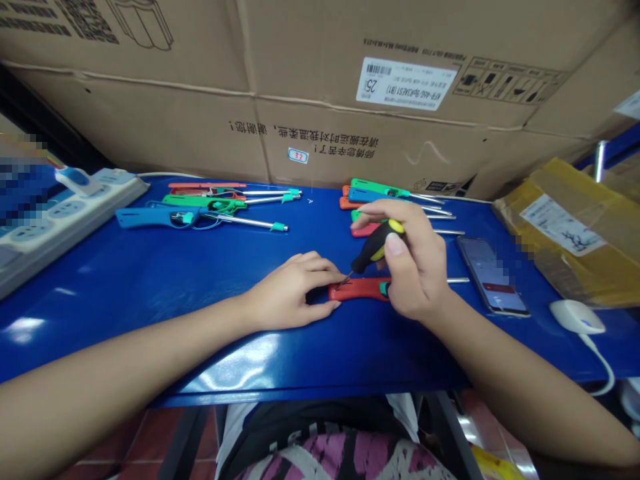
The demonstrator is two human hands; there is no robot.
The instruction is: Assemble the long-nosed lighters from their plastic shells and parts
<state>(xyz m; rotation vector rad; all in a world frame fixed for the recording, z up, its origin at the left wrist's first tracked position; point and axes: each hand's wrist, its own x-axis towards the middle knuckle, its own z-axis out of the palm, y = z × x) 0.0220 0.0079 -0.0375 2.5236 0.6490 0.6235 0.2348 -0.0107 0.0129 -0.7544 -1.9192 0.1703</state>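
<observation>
Head view: left hand (290, 293) is pinching the left end of the red lighter (357, 289), which is lying mid-table (150, 280), toward the front edge. Right hand (415, 267) fingers are gripping the screwdriver (377, 243) fully closed, its tip touching the lighter. A phone (493, 273) is lying just right.

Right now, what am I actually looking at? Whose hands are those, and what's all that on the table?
No machine here: a camera worn on a person's head looks down at their own two bare hands. The left hand steadies a long-nosed red lighter lying on the blue table. The right hand holds a screwdriver, its tip at the lighter's body. More lighters lie in two piles behind, with a phone, a mouse, a power strip and cardboard boxes around.
</observation>
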